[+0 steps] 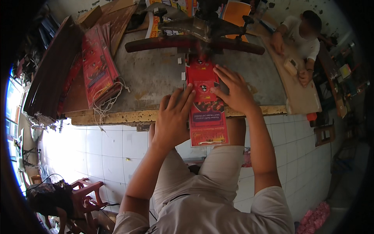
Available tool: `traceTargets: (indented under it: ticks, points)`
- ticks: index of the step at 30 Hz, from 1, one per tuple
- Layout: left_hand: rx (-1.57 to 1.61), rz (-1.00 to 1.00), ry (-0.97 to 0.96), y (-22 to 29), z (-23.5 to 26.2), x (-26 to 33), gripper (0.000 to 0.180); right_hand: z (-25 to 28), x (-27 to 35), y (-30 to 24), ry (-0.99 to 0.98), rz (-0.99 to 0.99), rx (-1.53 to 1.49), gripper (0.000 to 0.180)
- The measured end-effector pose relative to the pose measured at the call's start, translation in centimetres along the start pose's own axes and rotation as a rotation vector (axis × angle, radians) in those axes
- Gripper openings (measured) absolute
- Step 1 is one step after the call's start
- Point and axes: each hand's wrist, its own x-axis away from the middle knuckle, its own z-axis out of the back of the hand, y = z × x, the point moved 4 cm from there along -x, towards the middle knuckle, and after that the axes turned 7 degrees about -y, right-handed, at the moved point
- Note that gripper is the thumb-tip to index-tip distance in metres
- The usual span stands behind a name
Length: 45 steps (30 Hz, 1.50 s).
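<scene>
A long red printed plastic packaging strip point(208, 117) lies on the grey worktop, its near end hanging over the front edge above my lap. Its far end runs under the dark press machine point(200, 29), where I cannot make out its tip. My left hand point(174, 117) lies along the strip's left edge with fingers stretched forward; its thumb is hidden. On the right edge rests my right hand point(235, 89), fingers spread and thumb touching the red plastic. Two small white blocks point(183, 76) sit on the worktop just left of the strip.
A bundle of red printed packaging point(99, 66) with white strings lies at the left, beside a dark brown stack point(52, 66). The machine's curved red bar point(156, 43) spans the far worktop. Another person point(306, 37) sits at the right; someone bends near a red stool point(87, 191).
</scene>
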Motion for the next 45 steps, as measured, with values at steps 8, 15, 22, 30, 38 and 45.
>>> traceTargets:
  ticks: [8, 15, 22, 30, 38, 45]
  points:
    - [-0.016, 0.011, -0.013, 0.0, -0.2, 0.0, 0.091, -0.1, 0.1, 0.3, -0.010, -0.005, -0.001, 0.077]
    - [0.000, 0.022, -0.014, 0.1, -0.1, 0.0, 0.091, -0.1, 0.1, 0.4, -0.012, -0.012, -0.001, 0.077]
    - [0.004, 0.013, -0.009, 0.2, -0.2, -0.2, 0.092, 0.3, 0.4, 0.3, -0.015, -0.018, -0.008, 0.077]
    - [-0.003, -0.011, -0.023, 0.4, -0.2, -0.4, 0.097, 6.3, 7.9, 21.3, 0.273, -0.520, 0.050, 0.055]
    - [-0.027, 0.007, -0.004, -0.1, 0.0, 1.3, 0.095, 12.3, 10.4, 33.2, 0.245, -0.471, 0.344, 0.048]
    - [0.007, -0.002, 0.024, 0.5, -0.9, 1.0, 0.084, 13.1, 13.1, 33.5, 0.275, -0.431, 0.068, 0.043]
